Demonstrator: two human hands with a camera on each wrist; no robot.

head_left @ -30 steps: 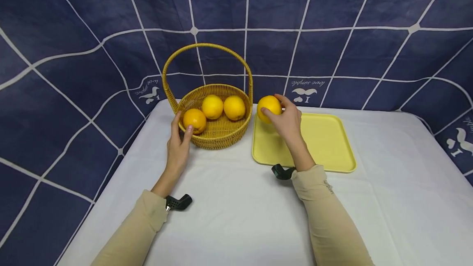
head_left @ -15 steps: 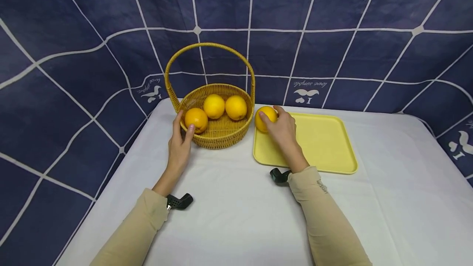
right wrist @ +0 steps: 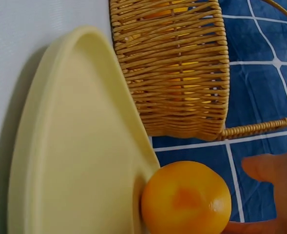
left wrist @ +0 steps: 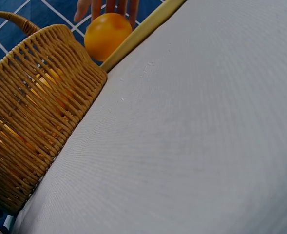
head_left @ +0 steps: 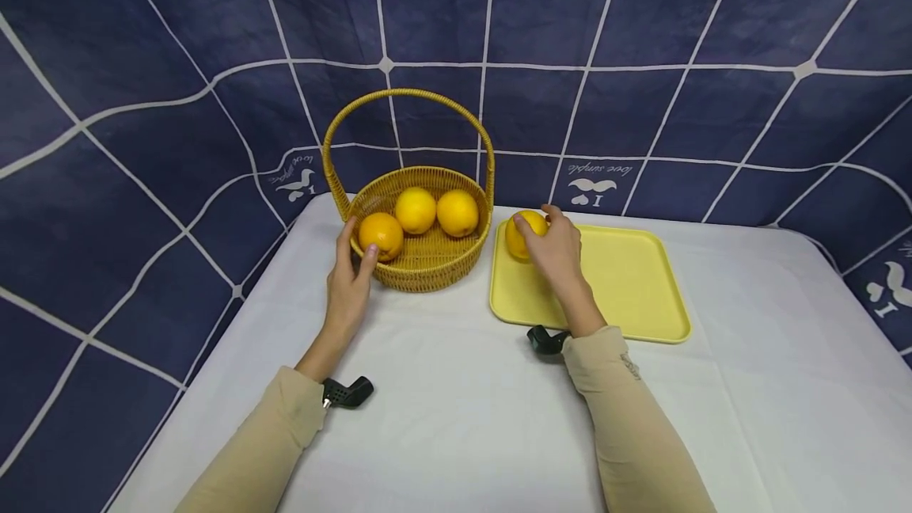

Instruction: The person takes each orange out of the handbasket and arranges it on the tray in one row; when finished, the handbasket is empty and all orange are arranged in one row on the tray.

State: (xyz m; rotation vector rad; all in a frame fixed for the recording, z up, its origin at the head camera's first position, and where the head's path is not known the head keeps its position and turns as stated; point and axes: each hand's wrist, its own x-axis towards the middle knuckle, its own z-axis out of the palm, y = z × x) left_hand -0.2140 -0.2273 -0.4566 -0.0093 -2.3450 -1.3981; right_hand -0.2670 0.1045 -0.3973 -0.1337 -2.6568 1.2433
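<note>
My left hand (head_left: 347, 291) holds the front left rim of a round wicker basket (head_left: 420, 279), its thumb over the rim beside an orange (head_left: 381, 235). Two more oranges, one in the middle (head_left: 416, 210) and one at the right (head_left: 457, 213), lie in the basket. Over the back left corner of a yellow tray (head_left: 627, 283), my right hand (head_left: 558, 254) is around another orange (right wrist: 187, 197). In the right wrist view, its thumb (right wrist: 262, 166) stands apart from that orange. Its fingers (left wrist: 123, 7) look straight behind the fruit in the left wrist view.
The basket's tall arched handle (head_left: 408, 92) rises above the oranges. A white cloth (head_left: 456, 410) covers the table, and a dark blue curtain with white lines (head_left: 641, 6) hangs behind. A narrow gap separates basket and tray.
My right hand has lowered the orange from above the tray's back left corner down to the tray, and its thumb is now off it. The left hand has stayed at the basket.
</note>
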